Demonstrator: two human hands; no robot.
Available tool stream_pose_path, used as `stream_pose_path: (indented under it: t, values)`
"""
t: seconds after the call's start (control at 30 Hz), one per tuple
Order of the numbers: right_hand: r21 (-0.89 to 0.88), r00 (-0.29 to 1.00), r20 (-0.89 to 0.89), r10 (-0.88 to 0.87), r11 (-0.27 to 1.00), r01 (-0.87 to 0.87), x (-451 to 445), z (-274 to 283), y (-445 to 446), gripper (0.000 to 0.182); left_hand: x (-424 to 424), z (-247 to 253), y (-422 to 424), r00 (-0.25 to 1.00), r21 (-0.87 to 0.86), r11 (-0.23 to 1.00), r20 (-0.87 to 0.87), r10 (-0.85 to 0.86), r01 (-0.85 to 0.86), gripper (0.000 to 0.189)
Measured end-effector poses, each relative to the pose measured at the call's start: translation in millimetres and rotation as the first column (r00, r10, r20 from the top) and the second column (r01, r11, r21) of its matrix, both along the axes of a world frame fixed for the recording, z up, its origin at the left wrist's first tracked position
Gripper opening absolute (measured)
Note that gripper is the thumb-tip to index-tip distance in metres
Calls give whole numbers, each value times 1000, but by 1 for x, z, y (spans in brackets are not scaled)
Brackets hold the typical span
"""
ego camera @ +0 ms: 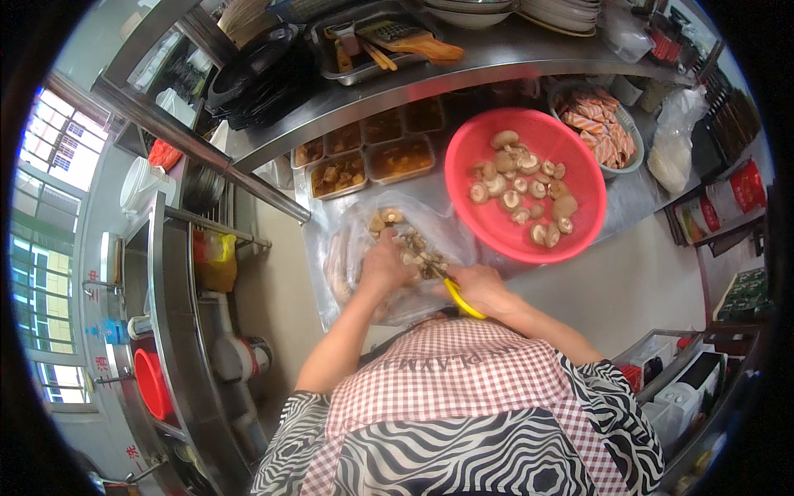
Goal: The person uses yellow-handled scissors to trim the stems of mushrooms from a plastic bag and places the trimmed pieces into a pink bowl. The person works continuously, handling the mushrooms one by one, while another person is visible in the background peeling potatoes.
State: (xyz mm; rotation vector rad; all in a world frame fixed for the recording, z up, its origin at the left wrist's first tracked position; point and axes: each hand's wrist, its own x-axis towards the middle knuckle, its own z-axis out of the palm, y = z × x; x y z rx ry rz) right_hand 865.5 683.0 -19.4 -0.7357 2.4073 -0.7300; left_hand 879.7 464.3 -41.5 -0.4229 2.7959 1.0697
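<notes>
A clear plastic bag lies spread on the steel counter, with shiitake mushrooms and cut stem pieces in its mouth. My left hand reaches into it, fingers bent among the mushrooms; whether it grips one is hidden. My right hand is shut on scissors with yellow handles, their blades pointing left towards the pieces. Just beyond my right hand stands a pink plastic colander, holding several whole shiitake mushrooms, some with their undersides up.
Behind the bag stand plastic tubs of food in brown sauce. A basin of orange-and-white striped packets sits at the right rear. A steel shelf crosses above the counter, carrying black plates and a tray with a grater.
</notes>
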Motion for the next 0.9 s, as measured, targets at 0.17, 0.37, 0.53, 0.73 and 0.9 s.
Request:
stream_pose_path:
  t: [0.17,0.37,0.53,0.73,0.9]
  values:
    - [-43,995,77,-60,997,63,-1,-22,6,52,-11,14,-9,985,-212,967,133,-112,139,79]
    - [1,992,93,-80,997,80,-6,-33,24,46,-47,77,15,995,606,795,-51,82,-34,56]
    - [-23,983,159,-87,996,91,-3,-29,20,49,-52,-25,-30,980,-210,958,91,-178,194,41]
    - [45,992,114,-61,997,57,-4,-38,20,53,-31,-40,-20,984,-196,964,46,-173,179,27]
    - [-59,961,214,-177,979,193,-3,-37,17,55,-17,-44,-30,998,730,680,58,38,-68,26]
